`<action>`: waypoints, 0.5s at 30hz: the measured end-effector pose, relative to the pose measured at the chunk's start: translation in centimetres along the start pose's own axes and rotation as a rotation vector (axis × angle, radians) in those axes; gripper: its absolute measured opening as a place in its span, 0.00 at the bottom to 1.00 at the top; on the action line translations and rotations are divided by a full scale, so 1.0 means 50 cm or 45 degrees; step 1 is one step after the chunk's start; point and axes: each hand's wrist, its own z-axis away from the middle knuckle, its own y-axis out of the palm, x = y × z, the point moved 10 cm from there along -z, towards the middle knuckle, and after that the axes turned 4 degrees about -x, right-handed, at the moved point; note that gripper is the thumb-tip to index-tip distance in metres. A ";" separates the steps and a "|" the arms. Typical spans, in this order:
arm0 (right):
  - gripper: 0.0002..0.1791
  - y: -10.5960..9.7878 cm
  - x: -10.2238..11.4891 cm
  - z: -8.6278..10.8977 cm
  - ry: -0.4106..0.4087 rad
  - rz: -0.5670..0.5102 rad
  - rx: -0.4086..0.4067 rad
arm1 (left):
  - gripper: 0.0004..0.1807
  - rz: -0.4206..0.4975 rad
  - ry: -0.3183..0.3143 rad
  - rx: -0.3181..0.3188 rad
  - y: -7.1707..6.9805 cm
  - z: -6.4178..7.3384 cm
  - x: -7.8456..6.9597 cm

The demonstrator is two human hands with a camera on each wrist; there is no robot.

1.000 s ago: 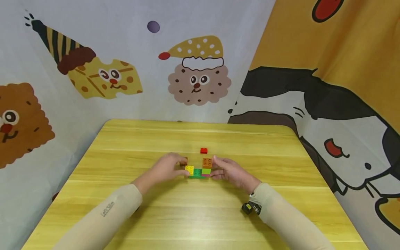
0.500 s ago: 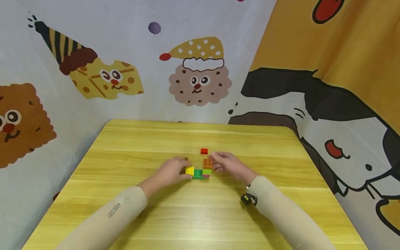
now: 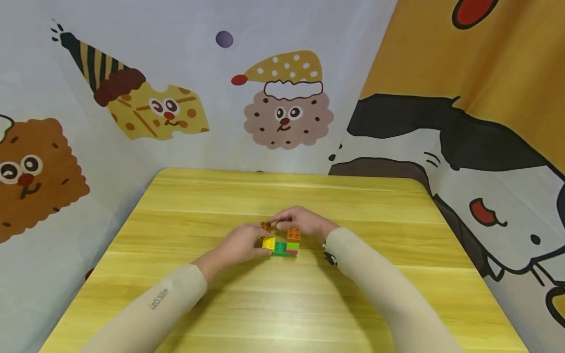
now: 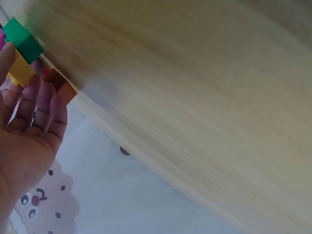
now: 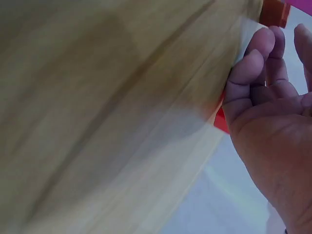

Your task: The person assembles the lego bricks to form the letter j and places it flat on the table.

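Note:
A small toy-brick build stands on the table, its green bricks (image 3: 280,247) low in the middle. At its left end is a yellow brick (image 3: 269,243), gripped between the thumb and fingers of my left hand (image 3: 238,244). An orange brick (image 3: 293,234) tops a lime one (image 3: 293,246) and a pink one (image 3: 292,252) at the right end. Behind the build, my right hand (image 3: 304,220) reaches left, fingers loosely bent, close to a separate orange-brown brick (image 3: 266,226). In the right wrist view that brick (image 5: 274,13) sits just beyond the fingertips.
A red brick (image 5: 222,121) lies behind my right hand, which hides it in the head view. The wooden table (image 3: 220,191) carries the bricks. A cartoon-printed cloth (image 3: 198,152) hangs behind the far edge.
My right hand has left the build's right side and moved left behind it, covering the red brick. My left hand has closed in around the yellow brick. The head view has shifted slightly.

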 end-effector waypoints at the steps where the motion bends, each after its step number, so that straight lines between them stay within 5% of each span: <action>1: 0.18 0.006 0.005 -0.004 -0.021 -0.016 0.028 | 0.25 0.004 0.012 -0.004 -0.001 -0.001 -0.002; 7: 0.18 0.011 0.012 -0.007 -0.056 -0.007 0.039 | 0.24 0.010 0.029 -0.022 -0.003 -0.002 -0.005; 15: 0.18 -0.055 -0.033 0.060 -0.003 0.266 -0.254 | 0.24 0.006 -0.013 -0.030 -0.004 0.003 0.000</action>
